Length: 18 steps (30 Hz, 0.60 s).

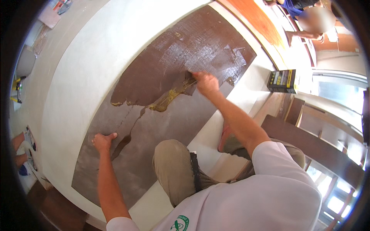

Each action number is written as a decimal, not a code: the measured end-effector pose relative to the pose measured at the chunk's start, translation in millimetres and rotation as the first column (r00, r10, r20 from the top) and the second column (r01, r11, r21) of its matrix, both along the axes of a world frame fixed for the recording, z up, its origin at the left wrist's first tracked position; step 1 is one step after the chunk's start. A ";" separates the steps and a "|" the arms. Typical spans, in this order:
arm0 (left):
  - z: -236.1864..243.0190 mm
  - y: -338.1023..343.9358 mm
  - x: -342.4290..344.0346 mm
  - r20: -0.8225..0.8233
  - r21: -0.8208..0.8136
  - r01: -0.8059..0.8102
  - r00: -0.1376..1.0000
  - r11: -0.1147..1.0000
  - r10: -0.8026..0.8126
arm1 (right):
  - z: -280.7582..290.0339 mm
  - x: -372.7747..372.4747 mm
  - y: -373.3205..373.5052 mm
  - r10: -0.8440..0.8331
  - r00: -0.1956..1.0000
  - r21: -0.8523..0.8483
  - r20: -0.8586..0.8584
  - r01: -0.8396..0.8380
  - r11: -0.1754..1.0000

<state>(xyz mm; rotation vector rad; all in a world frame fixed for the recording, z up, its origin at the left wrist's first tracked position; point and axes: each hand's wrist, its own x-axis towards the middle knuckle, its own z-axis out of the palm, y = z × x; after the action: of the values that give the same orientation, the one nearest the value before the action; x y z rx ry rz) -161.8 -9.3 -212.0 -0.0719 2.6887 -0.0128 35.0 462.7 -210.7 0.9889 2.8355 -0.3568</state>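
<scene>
Head view: the right hand (208, 83) grips a dark spreader (189, 77) at a streak of yellowish-brown paste (165, 101) midway along the brown panel (142, 169); the left hand (103, 141), thumb spread, rests by the panel's left edge; the panel lies on a white board (83, 65); beyond its right corner stands a black-and-yellow can (283, 81).

Pale floor (29, 115) at left, dark-brown wooden furniture (312, 143) at right, bright panes (336, 201) at lower right
</scene>
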 end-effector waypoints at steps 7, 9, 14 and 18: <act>26.8 13.7 6.8 0.057 0.050 -0.017 0.998 0.999 0.014 | -5.1 34.5 -192.5 0.196 0.975 -0.059 -0.101 -0.203 0.977; 19.0 6.0 2.8 0.061 0.032 -0.015 0.998 0.999 0.014 | -6.3 33.6 -239.0 0.274 0.953 -0.151 -0.127 -0.291 0.945; 21.5 12.0 5.1 0.046 0.075 -0.007 0.999 0.997 0.004 | 3.9 28.3 -270.3 0.446 0.874 -0.527 -0.193 -0.475 0.705; 13.4 -2.1 5.0 0.063 0.075 -0.008 0.998 0.997 0.003 | 20.3 28.6 -221.4 0.182 0.980 -0.483 -0.083 -0.200 0.852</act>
<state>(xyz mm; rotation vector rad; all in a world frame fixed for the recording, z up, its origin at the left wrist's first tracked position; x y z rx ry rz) -156.8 -11.4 -198.6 -0.0546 2.6228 0.0859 63.7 241.3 -190.4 0.5922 2.6203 -1.0141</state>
